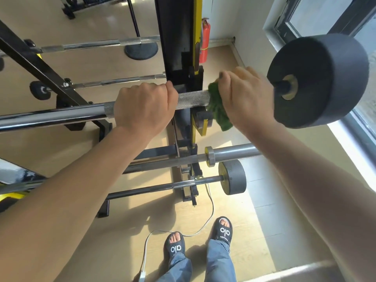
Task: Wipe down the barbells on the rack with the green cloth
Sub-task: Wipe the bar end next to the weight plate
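A chrome barbell point(193, 99) with a knurled grip runs across the middle of the view, ending in a dark grey weight point(323, 82) at the right. My left hand point(144, 107) grips the bar on its knurled part. My right hand point(247, 94) holds the green cloth point(217, 106) wrapped round the bar, between the black and yellow rack post point(179, 37) and the weight. Part of the cloth hangs below the bar. Two lower barbells point(234, 153) point(158, 187) rest on the rack beneath.
More barbells point(97, 44) lie on the far side of the rack. A red fire extinguisher point(204, 40) stands by the wall. A white cable point(209, 216) trails over the floor by my feet point(199, 239). A window point(345, 23) and white wall close off the right.
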A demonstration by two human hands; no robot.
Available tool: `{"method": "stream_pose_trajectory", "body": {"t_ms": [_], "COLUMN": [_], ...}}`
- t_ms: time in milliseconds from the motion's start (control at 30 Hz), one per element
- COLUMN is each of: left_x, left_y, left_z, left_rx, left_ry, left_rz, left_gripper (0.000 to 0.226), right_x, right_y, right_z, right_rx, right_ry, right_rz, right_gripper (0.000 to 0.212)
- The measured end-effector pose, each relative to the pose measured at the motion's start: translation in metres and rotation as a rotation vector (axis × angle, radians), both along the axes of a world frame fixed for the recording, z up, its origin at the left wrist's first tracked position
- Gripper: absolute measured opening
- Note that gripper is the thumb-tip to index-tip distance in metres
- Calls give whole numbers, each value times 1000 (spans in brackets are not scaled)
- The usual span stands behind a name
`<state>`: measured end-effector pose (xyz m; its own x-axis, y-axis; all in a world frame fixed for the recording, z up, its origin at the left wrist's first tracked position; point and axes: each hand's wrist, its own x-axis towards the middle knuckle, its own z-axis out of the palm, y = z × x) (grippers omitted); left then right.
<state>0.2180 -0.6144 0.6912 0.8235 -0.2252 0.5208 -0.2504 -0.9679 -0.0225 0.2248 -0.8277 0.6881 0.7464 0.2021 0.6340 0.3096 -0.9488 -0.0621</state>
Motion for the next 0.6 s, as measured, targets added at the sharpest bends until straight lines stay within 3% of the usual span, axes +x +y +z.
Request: {"method": "stream_pose_trajectory", "body": {"t_ms": [167, 233, 333, 400, 533, 600], "left_x": [-7, -10, -35, -63, -102, -106], "left_y": [6, 7, 14, 17, 3, -10], "left_z": [-1, -2, -15, -40, -107, -132], "left_rx": [-24, -75, -216, -243, -263, -205], "left_ry": [-21, -64, -269, -321, 143, 371], "left_rz": [-55, -93, -157, -219, -266, -220], "left_gripper": [61, 48, 17, 18, 20, 18], "right_x": [-5, -5, -13, -27, -62, -72], "right_y": [-29, -27, -20, -18, -10, -13], "right_z": [-24, -27, -20, -17, -40, -67], "right_rx": [234, 289, 377, 560, 1252, 1301], "right_ry": [-32, -125, -335, -367, -23, 194], "right_rz": [-234, -240, -263, -272, -370, -472], "right_gripper": [42, 40, 44, 43, 47, 54]}}
